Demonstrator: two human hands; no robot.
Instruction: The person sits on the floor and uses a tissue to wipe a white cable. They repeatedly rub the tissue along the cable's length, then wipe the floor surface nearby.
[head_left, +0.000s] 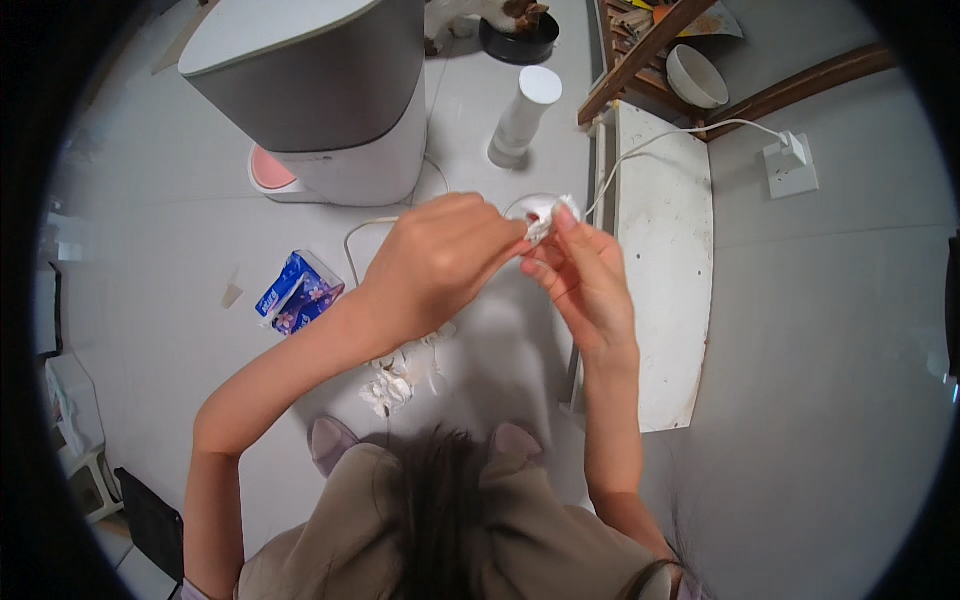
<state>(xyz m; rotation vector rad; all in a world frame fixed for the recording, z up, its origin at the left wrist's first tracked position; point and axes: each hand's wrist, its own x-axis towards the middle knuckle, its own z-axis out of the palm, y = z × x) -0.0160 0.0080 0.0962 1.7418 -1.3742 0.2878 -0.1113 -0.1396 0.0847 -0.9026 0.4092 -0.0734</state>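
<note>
My left hand (442, 251) reaches across the middle of the view, fingers bent, its fingertips at the edge of a crumpled white tissue (541, 225). My right hand (589, 277) pinches the same tissue between thumb and fingers, so the two hands meet there. Just behind the tissue shows the curved rim of a pale round thing (531, 201); whether it is held or lies lower I cannot tell. Below my left forearm, more crumpled tissue (388, 391) lies on the floor beside a wet-looking patch. A blue tissue packet (300, 294) rests left of that forearm.
A large grey and white appliance (315, 97) with a pink tray (270, 169) stands ahead. Beyond a white-capped bottle (517, 120), a cat (480, 13) bends over a black bowl (519, 41). At right are a white board (664, 285) and a cable plugged into a wall socket (791, 169).
</note>
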